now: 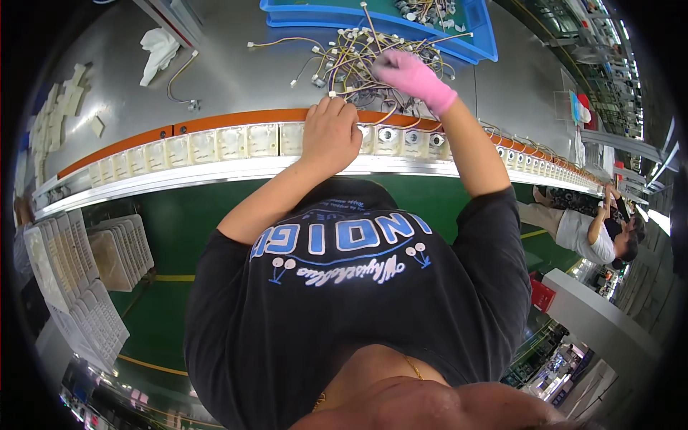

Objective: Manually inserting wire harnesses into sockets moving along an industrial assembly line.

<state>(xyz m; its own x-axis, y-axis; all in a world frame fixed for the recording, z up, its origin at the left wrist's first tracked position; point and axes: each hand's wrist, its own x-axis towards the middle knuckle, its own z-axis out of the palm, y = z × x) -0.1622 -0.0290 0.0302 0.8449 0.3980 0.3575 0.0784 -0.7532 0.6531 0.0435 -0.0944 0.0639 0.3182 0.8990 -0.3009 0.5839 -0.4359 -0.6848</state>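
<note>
Expect light, limp handling from the wire leads [351,61] heaped before the blue tray [308,18] — best pinched by a white plug [251,44] — but cannot tell any grip in the curled right hand [414,77] over them or the bent left hand [332,132] on the white housings [211,145].
</note>
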